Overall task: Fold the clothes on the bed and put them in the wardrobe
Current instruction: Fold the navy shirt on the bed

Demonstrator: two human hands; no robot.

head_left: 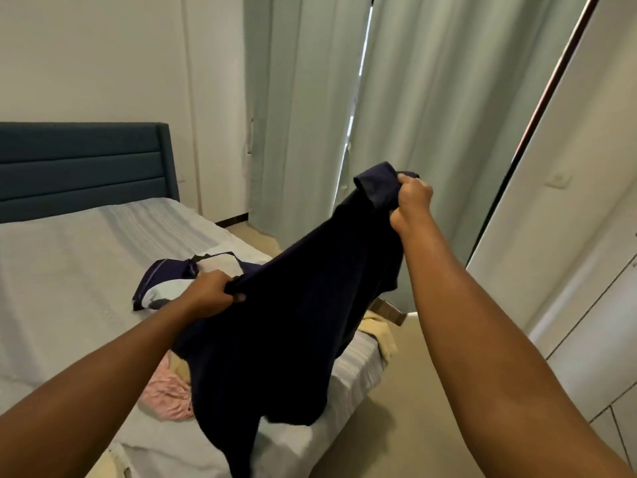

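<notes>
Head: dark garment [293, 339] between both grips [210, 293] [412, 201]

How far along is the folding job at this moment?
Done: nothing that shows; no folded pile is visible on the bed. In hand: the left hand and right hand grip a dark navy garment, held up unfolded over the bed. Left: a pink garment, a navy-and-white garment and a beige garment lie loose on the bed, so folding and storing all four remains.
</notes>
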